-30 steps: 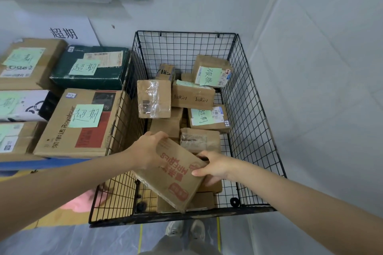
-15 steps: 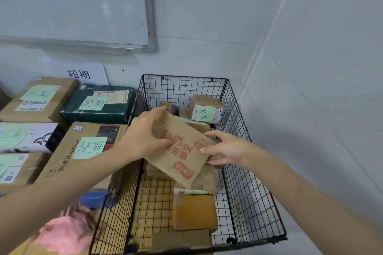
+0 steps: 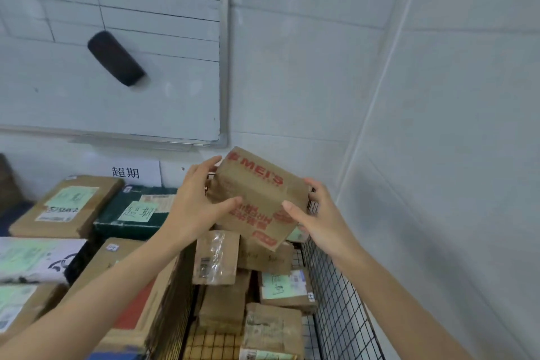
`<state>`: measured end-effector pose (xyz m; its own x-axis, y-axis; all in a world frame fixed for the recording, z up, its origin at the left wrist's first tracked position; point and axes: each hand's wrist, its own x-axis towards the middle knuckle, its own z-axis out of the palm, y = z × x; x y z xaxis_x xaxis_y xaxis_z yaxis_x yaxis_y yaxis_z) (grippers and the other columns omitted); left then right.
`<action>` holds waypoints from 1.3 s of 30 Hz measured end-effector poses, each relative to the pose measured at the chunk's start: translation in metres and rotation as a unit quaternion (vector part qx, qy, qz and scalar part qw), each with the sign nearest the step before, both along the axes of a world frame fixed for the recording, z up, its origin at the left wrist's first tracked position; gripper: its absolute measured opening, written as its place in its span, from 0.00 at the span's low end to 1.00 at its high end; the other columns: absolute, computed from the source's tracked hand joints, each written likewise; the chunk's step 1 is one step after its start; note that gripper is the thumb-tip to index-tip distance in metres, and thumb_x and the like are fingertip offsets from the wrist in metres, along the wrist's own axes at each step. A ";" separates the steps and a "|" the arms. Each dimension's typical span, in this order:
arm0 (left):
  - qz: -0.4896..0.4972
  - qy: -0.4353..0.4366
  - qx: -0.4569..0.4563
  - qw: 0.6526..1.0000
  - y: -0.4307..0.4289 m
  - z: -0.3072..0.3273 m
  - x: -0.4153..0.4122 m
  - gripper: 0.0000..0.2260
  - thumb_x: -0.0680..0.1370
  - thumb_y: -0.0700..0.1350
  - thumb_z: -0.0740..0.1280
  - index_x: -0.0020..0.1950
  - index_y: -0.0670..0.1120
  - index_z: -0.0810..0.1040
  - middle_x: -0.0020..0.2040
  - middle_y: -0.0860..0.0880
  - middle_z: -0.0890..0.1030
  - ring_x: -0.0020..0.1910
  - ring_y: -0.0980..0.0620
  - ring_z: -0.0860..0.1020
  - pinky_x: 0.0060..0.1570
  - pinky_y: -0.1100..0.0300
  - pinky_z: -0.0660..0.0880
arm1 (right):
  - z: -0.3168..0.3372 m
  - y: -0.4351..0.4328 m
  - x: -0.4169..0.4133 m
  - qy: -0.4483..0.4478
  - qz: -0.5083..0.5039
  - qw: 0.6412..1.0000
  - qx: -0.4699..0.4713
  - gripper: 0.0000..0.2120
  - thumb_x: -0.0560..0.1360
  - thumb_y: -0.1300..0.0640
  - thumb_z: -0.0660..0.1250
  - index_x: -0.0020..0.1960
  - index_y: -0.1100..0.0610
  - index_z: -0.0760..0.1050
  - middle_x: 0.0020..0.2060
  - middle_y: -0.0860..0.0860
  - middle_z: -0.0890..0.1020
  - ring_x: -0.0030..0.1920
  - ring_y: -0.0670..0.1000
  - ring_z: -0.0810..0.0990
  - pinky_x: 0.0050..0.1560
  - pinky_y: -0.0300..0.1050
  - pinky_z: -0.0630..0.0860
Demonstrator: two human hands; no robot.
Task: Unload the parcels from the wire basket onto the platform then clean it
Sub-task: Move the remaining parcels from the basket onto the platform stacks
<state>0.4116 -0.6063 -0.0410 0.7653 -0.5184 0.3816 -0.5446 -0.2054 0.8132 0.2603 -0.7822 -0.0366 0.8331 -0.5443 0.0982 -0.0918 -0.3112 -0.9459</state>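
Lifting: the red-printed cardboard parcel (image 3: 257, 199) lay low at the near end of the wire basket (image 3: 336, 301) a second ago. It now hangs above the parcels left inside, tipped so its "MEI'S" face is uppermost.
Left hand: the left hand (image 3: 193, 204) grasps the parcel's left end, thumb across the near face and fingers over the far edge.
Right hand: the right hand (image 3: 318, 219) grasps the right end, thumb on the near face and fingers wrapped behind.
View: the head has come up with the lift, so more wall now shows and less basket floor.
Meaning: the parcel looks free of the basket, so carrying it left and setting it down is probably next. Cleaning is far off.
Basket: several parcels remain, among them a tape-wrapped box (image 3: 216, 257) and a green-labelled box (image 3: 285, 286).
Surface: just left of the basket, boxes lie packed close, including a dark green box (image 3: 131, 213) and a brown carton (image 3: 67, 204) with a green note. They hide the platform, so free space on it cannot be judged.
Room: a whiteboard (image 3: 117, 82) with a black eraser (image 3: 115, 58) hangs above a paper sign (image 3: 125, 172). Pale walls (image 3: 438, 126) meet in a corner behind the basket.
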 end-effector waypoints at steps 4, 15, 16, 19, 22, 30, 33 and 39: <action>0.005 0.026 -0.029 0.999 -0.002 0.005 0.002 0.37 0.71 0.47 0.77 0.76 0.50 0.64 0.61 0.52 0.69 0.59 0.54 0.73 0.60 0.57 0.72 | 0.000 -0.003 0.005 -0.041 -0.050 0.998 -0.011 0.34 0.75 0.50 0.73 0.74 0.41 0.59 0.63 0.41 0.70 0.64 0.47 0.74 0.62 0.49 0.77; -0.014 0.028 -0.074 0.997 -0.008 0.011 -0.005 0.27 0.71 0.43 0.77 0.65 0.55 0.68 0.63 0.52 0.71 0.57 0.58 0.74 0.54 0.65 0.74 | 0.007 -0.016 0.005 -0.077 -0.069 0.994 -0.045 0.42 0.71 0.60 0.77 0.77 0.45 0.59 0.69 0.41 0.67 0.63 0.43 0.72 0.64 0.56 0.77; -0.020 0.035 -0.075 0.996 -0.009 0.012 -0.006 0.27 0.71 0.43 0.77 0.65 0.54 0.68 0.63 0.54 0.72 0.58 0.57 0.74 0.56 0.62 0.75 | 0.008 -0.016 0.004 -0.084 -0.061 0.994 -0.035 0.41 0.71 0.62 0.76 0.76 0.44 0.60 0.66 0.38 0.69 0.61 0.40 0.73 0.64 0.54 0.77; -0.035 0.059 -0.080 0.994 -0.009 0.014 -0.006 0.28 0.70 0.43 0.78 0.64 0.52 0.67 0.60 0.61 0.73 0.59 0.58 0.74 0.62 0.54 0.74 | 0.009 -0.018 0.001 -0.108 -0.039 0.993 -0.007 0.37 0.72 0.65 0.75 0.71 0.41 0.61 0.61 0.34 0.70 0.61 0.36 0.72 0.57 0.38 0.77; -0.037 0.074 -0.092 0.992 -0.011 0.015 -0.006 0.33 0.69 0.43 0.78 0.68 0.52 0.64 0.59 0.63 0.71 0.61 0.54 0.73 0.64 0.53 0.72 | 0.010 -0.019 -0.001 -0.129 -0.029 0.991 0.017 0.34 0.72 0.66 0.74 0.66 0.41 0.63 0.62 0.35 0.70 0.64 0.41 0.71 0.50 0.29 0.76; -0.036 0.059 -0.086 0.994 -0.012 0.018 -0.010 0.39 0.66 0.53 0.76 0.72 0.60 0.62 0.64 0.53 0.67 0.62 0.54 0.72 0.63 0.52 0.73 | 0.018 -0.017 -0.004 -0.139 -0.038 0.989 0.018 0.44 0.70 0.56 0.76 0.77 0.41 0.55 0.64 0.39 0.69 0.61 0.38 0.74 0.49 0.30 0.76; -0.041 0.063 -0.094 0.993 -0.011 0.019 -0.012 0.37 0.64 0.56 0.74 0.69 0.61 0.62 0.65 0.54 0.67 0.61 0.56 0.72 0.62 0.55 0.72 | 0.022 -0.016 -0.004 -0.149 -0.039 0.988 0.020 0.39 0.70 0.55 0.75 0.75 0.44 0.60 0.66 0.43 0.69 0.62 0.39 0.73 0.44 0.26 0.75; -0.063 0.084 -0.131 0.986 -0.008 0.021 -0.018 0.35 0.64 0.54 0.75 0.68 0.58 0.64 0.63 0.66 0.70 0.59 0.59 0.75 0.43 0.70 0.74 | 0.023 -0.018 -0.003 -0.167 -0.049 0.985 -0.008 0.26 0.71 0.44 0.71 0.66 0.33 0.66 0.68 0.43 0.68 0.70 0.43 0.69 0.56 0.33 0.72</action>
<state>0.3940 -0.6147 -0.0202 0.7650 -0.5143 0.3877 -0.4049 0.0841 0.9105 0.2575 -0.8004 -0.0132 0.6962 -0.6170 0.3669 0.1932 -0.3312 -0.9236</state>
